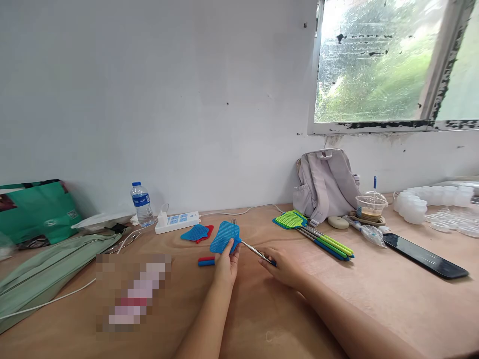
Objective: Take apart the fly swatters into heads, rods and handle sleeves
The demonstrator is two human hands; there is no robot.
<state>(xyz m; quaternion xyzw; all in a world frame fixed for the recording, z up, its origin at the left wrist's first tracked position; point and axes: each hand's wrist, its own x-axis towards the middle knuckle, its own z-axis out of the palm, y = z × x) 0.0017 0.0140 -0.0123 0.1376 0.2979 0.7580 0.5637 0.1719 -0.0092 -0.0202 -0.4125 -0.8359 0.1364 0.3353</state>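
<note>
A blue fly swatter with a metal rod is held between my two hands over the table. My left hand pinches the lower part of its mesh head. My right hand is closed around the dark blue grip at the rod's other end. Left of the swatter lie a loose blue swatter head and a red swatter head partly beneath it. Just left of my left hand are short blue and red handles. To the right rests a pile of assembled green and blue fly swatters.
A power strip and a water bottle stand by the wall. At the right are a backpack, a drink cup, white plastic jars and a black phone. Green fabric and a cable lie at the left.
</note>
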